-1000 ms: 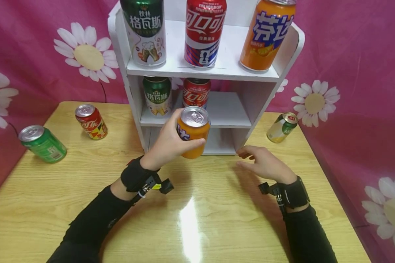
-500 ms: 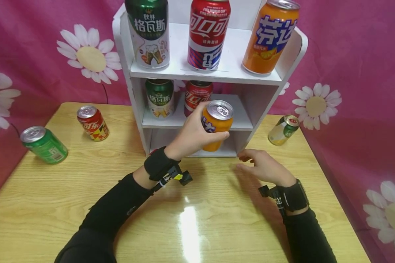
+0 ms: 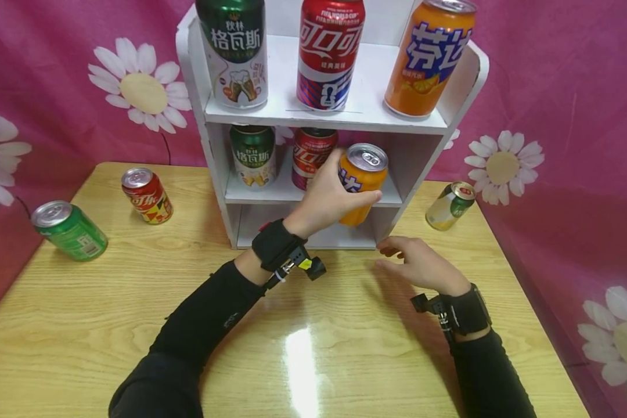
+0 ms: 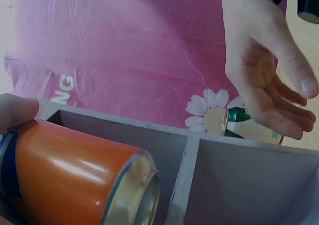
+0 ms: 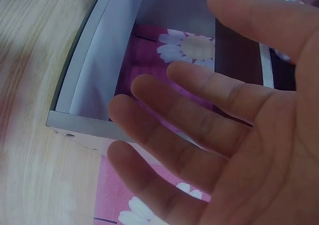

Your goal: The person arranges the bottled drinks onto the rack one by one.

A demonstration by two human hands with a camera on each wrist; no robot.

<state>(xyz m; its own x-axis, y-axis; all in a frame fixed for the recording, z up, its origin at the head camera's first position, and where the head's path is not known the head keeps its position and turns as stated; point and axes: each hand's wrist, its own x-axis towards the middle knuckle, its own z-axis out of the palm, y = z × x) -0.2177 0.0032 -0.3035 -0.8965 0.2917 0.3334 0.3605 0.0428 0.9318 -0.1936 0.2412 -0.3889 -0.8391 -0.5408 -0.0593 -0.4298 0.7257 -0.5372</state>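
My left hand [image 3: 326, 194] grips an orange soda can [image 3: 363, 180] round its side, thumb in front. The can is upright before the right part of the middle shelf [image 3: 392, 194]; whether its base touches the shelf I cannot tell. In the left wrist view the orange can [image 4: 75, 175] fills the lower left, close to the shelf's edge. Beside it on that shelf stand a red cola can [image 3: 310, 154], partly behind my hand, and a green and white can [image 3: 253, 157]. My right hand [image 3: 423, 264] is near the rack's lower right corner, fingers loosely bent, holding nothing.
On the rack's top shelf [image 3: 366, 119] stand a green and white can [image 3: 240, 58], a red cola can [image 3: 329, 58] and an orange can [image 3: 428, 64]. The table [image 3: 188, 232] bears a green can [image 3: 70, 229], a red can [image 3: 147, 196] and a green-gold can [image 3: 449, 206].
My left hand has carried the orange can rightward and up, from in front of the red cola can to the right part of the middle shelf. The right hand has stayed put.
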